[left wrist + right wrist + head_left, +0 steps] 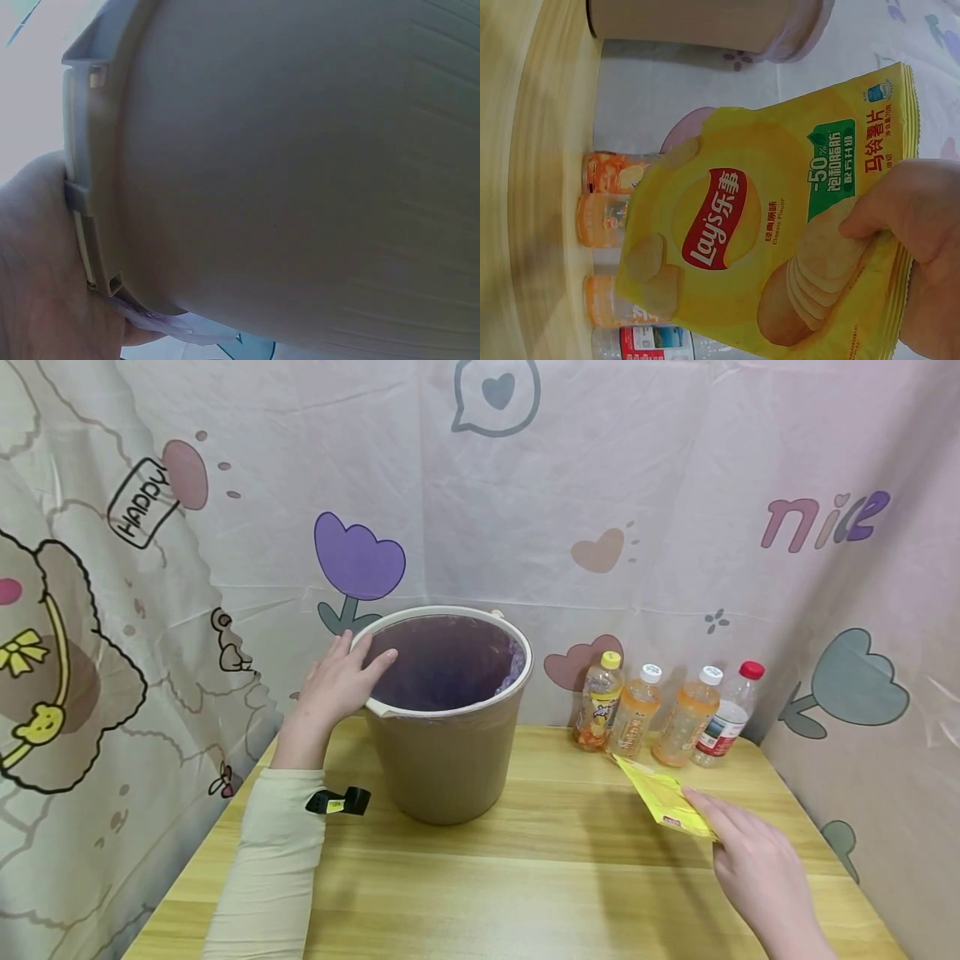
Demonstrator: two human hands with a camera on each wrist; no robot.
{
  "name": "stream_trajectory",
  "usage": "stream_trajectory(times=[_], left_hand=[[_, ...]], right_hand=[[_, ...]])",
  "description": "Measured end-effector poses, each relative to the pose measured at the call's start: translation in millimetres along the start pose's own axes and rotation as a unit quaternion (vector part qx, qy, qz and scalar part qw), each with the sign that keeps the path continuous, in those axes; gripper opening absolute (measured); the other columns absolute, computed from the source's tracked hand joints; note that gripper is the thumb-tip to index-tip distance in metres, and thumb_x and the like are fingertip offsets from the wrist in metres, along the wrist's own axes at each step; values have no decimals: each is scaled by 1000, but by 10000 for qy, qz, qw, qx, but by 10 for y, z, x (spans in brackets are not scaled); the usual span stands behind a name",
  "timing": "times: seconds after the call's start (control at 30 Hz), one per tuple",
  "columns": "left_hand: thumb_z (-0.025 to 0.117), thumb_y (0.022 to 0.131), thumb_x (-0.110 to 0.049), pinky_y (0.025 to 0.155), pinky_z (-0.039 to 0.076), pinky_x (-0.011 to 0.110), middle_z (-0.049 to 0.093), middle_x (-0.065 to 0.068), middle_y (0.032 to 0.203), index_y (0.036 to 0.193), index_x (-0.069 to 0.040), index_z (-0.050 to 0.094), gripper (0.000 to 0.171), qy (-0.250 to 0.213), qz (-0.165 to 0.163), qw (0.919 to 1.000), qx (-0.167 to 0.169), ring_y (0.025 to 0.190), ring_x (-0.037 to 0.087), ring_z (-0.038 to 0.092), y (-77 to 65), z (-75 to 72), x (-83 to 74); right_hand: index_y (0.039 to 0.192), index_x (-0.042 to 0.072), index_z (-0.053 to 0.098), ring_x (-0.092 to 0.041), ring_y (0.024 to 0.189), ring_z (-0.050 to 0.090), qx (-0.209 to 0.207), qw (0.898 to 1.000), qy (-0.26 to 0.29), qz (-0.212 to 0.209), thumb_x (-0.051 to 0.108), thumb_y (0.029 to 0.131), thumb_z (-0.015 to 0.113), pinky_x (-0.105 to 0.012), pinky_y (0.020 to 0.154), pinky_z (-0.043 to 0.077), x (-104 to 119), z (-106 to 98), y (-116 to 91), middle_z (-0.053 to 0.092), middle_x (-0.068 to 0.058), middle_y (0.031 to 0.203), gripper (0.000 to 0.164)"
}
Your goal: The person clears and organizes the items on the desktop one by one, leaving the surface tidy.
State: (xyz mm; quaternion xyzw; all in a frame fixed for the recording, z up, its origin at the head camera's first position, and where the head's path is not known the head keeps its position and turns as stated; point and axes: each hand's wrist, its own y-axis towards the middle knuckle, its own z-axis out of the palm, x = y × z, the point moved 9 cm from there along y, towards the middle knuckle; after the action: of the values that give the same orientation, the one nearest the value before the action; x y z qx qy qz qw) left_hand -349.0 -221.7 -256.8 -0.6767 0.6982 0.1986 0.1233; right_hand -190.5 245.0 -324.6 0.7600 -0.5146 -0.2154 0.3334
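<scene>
While the left hand [330, 683] rests on the left side of the rim of a brown bin [450, 768], the right hand [761, 852] carries the principal item from where I stand.

Item one: a yellow chip bag [660, 797], printed Lay's. Location: right of the bin, in front of the bottles, seemingly raised above the wooden surface [487, 893]. Right hand: gripping the bag by one sealed end, thumb on the printed face. Long axis: running from the hand away and leftward, free end foremost.

Item two: the bin, upright, round, mouth upward, a thin liner [517, 664] showing inside the far right edge. Left hand: unclenched, thumb reaching over the opening, not closed on anything that I can make out.

Governing relation: the bin's mouth lies left of the bag and, I judge, above it, so the rim's right side is the edge to clear. The left hand is at the bin; the right is nearer the bottles.

Items three to six, in a row at the back right: yellow-capped bottle [597, 710], two white-capped bottles [633, 718], red-capped bottle [726, 727]. Whether the bag touches them, I cannot tell.

Room: bare surface between bin and bag, and along the front.
</scene>
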Motion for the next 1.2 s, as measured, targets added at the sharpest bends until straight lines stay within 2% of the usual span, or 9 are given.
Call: stream_trajectory(times=[0.23,0.77,1.2], left_hand=[[19,94,-73,117,0,68,-4,22,163,158,-11,12,89,-18,-18,10000,37,151,41,-5,-2,13,8],[20,95,-72,117,1,68,-4,22,163,158,-11,12,89,-20,-33,10000,44,151,41,-5,-6,2,0],[20,95,-72,117,1,68,-3,22,163,157,-10,13,88,-26,-5,10000,19,151,41,-5,6,5,4]], right_hand=[[121,17,69,-32,85,70,-336,9993,51,-175,-14,66,51,-48,73,50,54,-29,42,75,-7,107,65],[125,19,68,-33,90,69,-296,9994,155,-74,-14,71,53,-51,75,50,154,-42,208,74,-7,109,65],[124,17,68,-31,92,68,-474,9973,269,-493,-13,75,48,-47,78,49,301,-119,384,74,-6,107,61]])
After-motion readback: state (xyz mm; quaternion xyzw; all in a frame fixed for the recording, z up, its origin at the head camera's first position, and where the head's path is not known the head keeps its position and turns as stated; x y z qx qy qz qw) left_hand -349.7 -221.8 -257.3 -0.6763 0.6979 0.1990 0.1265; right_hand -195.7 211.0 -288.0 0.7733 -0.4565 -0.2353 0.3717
